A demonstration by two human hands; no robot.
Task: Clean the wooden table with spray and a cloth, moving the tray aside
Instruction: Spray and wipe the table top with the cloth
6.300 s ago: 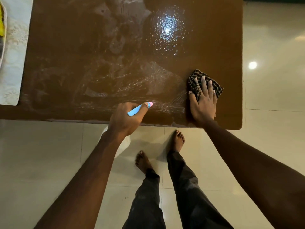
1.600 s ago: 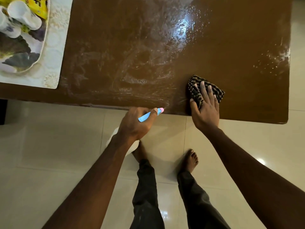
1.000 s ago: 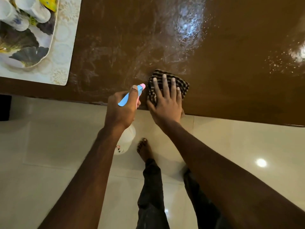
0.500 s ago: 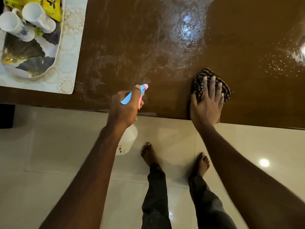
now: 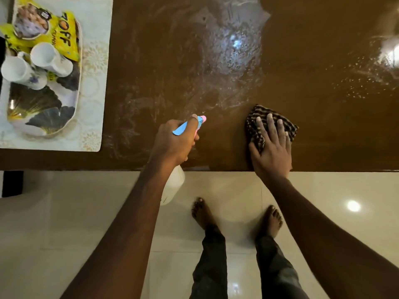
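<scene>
My left hand [image 5: 173,143] grips a white spray bottle [image 5: 173,185] with a blue and pink trigger head, held over the near edge of the wet brown wooden table [image 5: 194,61]. My right hand [image 5: 272,147] presses flat, fingers straight, on a dark checked cloth [image 5: 252,126] near the table's front edge. Spray streaks and droplets cover the middle and right of the tabletop. The patterned tray [image 5: 43,113] sits at the far left on a white placemat [image 5: 95,83].
In the tray lie two white cups [image 5: 34,65] and a yellow snack packet [image 5: 64,39]. Below the table edge is glossy cream tile floor [image 5: 64,212], with my bare feet [image 5: 203,214] close to the table.
My right hand slid the cloth left beside the bottle, then back to the right. The left hand keeps the bottle near the table's edge. The view shifted, showing more of the tray.
</scene>
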